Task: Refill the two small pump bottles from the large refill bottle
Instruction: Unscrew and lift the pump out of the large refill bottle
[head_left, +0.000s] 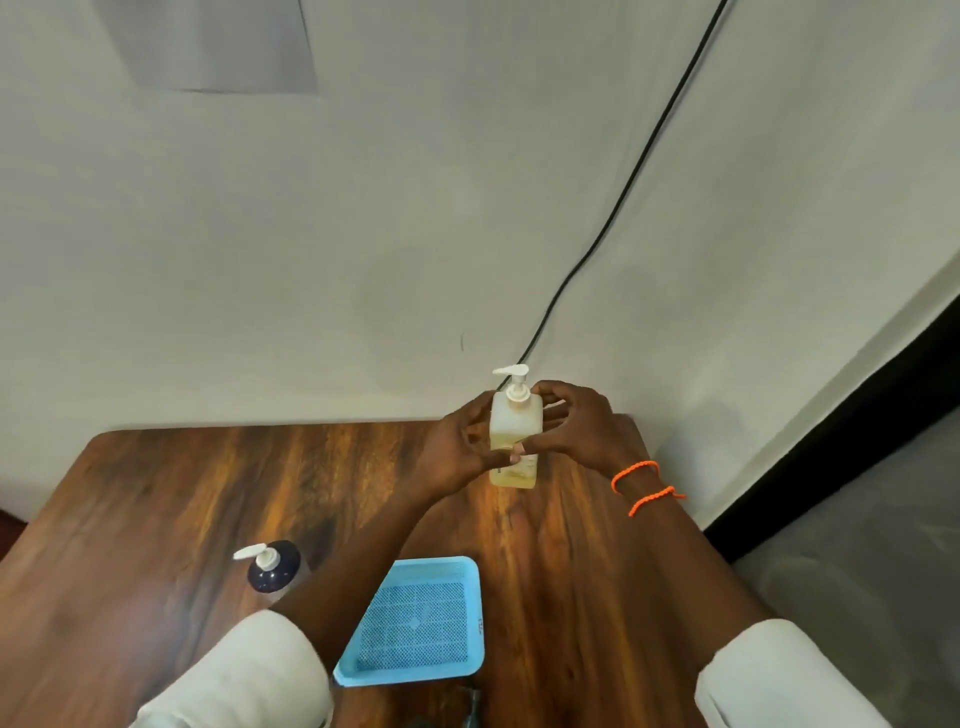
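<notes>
A translucent pump bottle (511, 415) with pale yellow liquid low inside stands upright near the table's far edge, its white pump pointing left. My left hand (457, 457) grips its left side and my right hand (571, 426) grips its right side, thumbs meeting across the front. A second pump bottle (272, 566), dark-topped with a white pump, stands at the near left beside my left forearm. No large refill bottle is in view.
A light blue perforated tray (415, 623) lies on the wooden table (156, 519) between my forearms. A white wall rises behind the table, with a black cable (623, 192) running down it. The table's right edge drops to grey floor.
</notes>
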